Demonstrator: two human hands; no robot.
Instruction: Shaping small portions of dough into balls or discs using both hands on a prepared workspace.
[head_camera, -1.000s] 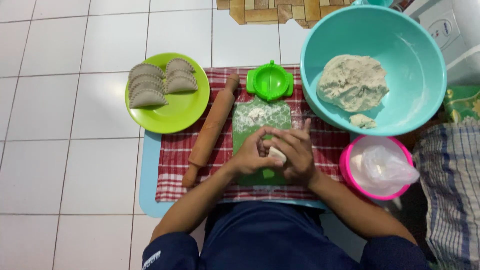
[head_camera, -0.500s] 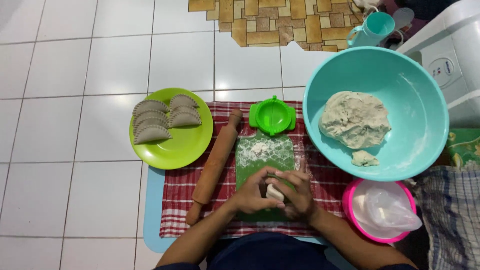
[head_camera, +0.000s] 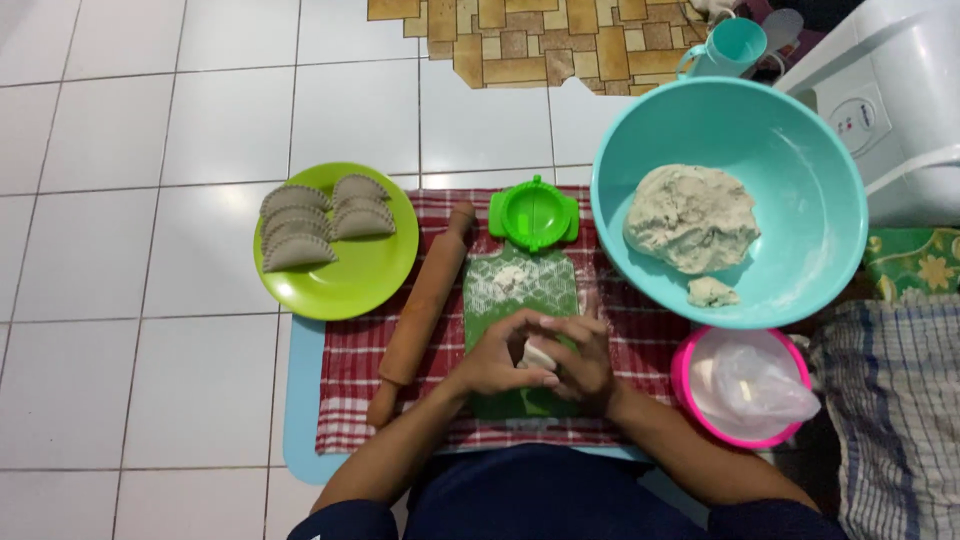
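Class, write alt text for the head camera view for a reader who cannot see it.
Seen from above, a left hand and right hand cup a small dough piece over a floured green board, with a rolling pin and a bowl of dough alongside.

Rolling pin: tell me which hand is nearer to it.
Left. The left hand works a dough piece just beside the rolling pin; the right hand sits farther off, beyond that hand.
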